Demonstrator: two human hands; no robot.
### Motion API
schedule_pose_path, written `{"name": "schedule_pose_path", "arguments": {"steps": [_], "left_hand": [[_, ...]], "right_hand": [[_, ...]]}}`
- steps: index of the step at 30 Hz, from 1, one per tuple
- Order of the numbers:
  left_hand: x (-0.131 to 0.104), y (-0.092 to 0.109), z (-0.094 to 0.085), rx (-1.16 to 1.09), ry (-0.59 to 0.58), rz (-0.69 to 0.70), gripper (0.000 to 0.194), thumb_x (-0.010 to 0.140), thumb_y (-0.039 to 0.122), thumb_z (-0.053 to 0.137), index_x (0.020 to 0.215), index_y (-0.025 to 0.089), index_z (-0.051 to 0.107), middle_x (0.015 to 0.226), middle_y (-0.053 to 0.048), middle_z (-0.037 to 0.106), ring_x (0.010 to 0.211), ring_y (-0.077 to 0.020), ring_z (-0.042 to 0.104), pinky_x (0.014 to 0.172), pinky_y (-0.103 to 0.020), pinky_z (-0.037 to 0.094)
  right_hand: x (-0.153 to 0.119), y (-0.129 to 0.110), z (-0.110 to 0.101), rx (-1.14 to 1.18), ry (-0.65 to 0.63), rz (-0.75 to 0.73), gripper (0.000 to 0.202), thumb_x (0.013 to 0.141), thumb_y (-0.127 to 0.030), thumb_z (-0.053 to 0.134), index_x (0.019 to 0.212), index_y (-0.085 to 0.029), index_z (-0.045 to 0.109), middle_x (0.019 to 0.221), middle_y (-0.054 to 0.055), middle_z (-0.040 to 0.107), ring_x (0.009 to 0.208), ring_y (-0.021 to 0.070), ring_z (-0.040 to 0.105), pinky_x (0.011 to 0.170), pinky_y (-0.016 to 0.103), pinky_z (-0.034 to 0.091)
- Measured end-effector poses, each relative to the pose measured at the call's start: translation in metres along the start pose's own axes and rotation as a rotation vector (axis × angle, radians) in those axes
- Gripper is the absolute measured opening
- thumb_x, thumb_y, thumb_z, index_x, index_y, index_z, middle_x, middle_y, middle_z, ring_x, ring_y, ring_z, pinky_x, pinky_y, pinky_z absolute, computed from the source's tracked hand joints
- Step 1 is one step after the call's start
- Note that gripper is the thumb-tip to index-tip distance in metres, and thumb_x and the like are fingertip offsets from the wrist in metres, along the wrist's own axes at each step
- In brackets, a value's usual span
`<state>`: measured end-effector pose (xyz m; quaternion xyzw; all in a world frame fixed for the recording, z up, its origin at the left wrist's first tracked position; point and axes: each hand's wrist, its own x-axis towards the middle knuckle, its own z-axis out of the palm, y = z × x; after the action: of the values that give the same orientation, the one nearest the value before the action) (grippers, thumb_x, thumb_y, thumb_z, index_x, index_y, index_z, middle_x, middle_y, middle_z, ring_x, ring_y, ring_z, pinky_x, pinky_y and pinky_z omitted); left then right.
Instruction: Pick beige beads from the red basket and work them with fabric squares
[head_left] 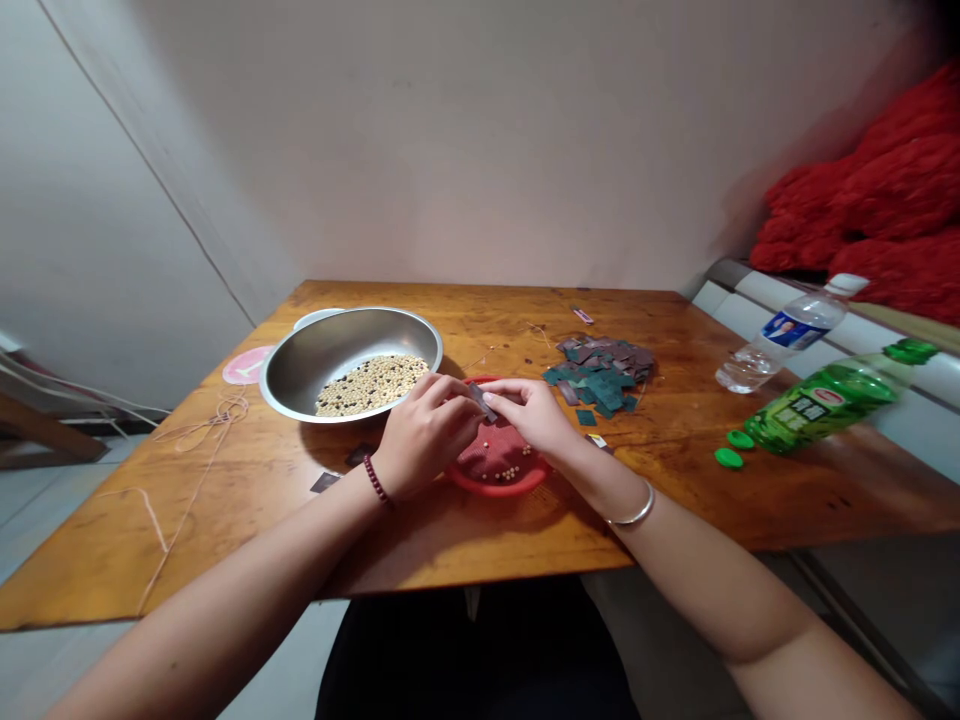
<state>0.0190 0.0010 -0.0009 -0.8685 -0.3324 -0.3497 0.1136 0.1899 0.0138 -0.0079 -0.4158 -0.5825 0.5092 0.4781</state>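
Both hands meet over a red round basket [504, 488] with a few pale beads or beans inside. My right hand [531, 412] pinches a small dark flat piece [482, 404], thumb on top. Closed on the left side of the same piece is my left hand [429, 432]; its fingertips are partly hidden. To the left stands a steel bowl [300, 370] holding many small pale and black beads or beans [371, 388]. Right of the basket lies a pile of dark green and brown flat pieces [604, 372], similar in look to the held one.
Clear bottle [784, 335] and green drink bottle [832, 400] stand at the right, with two green caps [729, 457]. Pale thread [191, 480] trails across the left of the wooden table [435, 550]. A dark square [325, 484] lies by my left wrist. Red yarn-like bundles [877, 200] sit far right.
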Motion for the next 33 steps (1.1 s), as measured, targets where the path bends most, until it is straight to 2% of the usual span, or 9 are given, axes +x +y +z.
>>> {"name": "schedule_pose_path", "arguments": {"steps": [33], "left_hand": [[-0.0016,0.0025,0.0015,-0.031,-0.025,-0.010,0.009,0.082,0.024,0.055,0.085,0.021,0.064,0.092,-0.004,0.061,0.087,-0.0154,0.050,0.078,-0.030,0.048]], "right_hand": [[0.0008,-0.0001,0.0000,-0.020,0.022,-0.009,0.028,0.071,-0.032,0.063,0.090,-0.014,0.070,0.082,0.007,0.071,0.065,0.0150,0.062,0.061,0.027,0.050]]}}
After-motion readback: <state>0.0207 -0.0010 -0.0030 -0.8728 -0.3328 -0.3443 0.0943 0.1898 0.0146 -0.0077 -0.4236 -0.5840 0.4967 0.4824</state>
